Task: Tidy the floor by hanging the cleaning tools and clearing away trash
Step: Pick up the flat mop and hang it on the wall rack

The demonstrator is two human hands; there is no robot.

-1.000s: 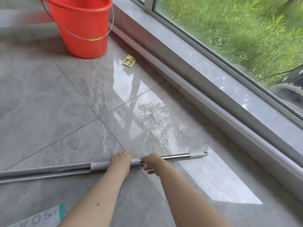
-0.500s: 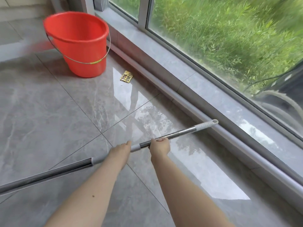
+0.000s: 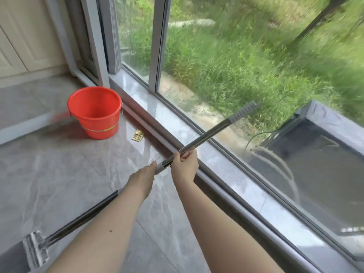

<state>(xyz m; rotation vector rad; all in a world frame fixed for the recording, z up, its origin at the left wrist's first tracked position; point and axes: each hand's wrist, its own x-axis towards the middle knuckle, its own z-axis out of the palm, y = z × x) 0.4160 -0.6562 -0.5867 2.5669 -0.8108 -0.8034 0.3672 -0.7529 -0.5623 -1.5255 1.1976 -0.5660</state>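
1. We hold a mop (image 3: 204, 137) with both arms stretched forward and down, forearms bare, over the grey tiled floor (image 3: 49, 174).
2. Our right hand (image 3: 185, 166) grips the metal pole from below, palm turned toward us, fingers (image 3: 186, 154) curled tight around the shaft where it crosses the window sill (image 3: 177, 131).
3. Our left hand (image 3: 142, 179) sits just behind the right on the grey collar of the pole, back of the hand up; its fingers wrap the pole, though their tips are hidden from us.
4. The pole runs tilted, its ribbed grey grip end raised up to the right in front of the window glass, its lower end passing under our left forearm.
5. The mop head (image 3: 34, 251) is at the bottom left, low near the floor; we cannot tell whether it touches.
6. A red bucket (image 3: 94, 113) stands upright on the floor by the sill.
7. A small gold wrapper (image 3: 137, 135) lies flat on the floor just beside the bucket, against the sill base.
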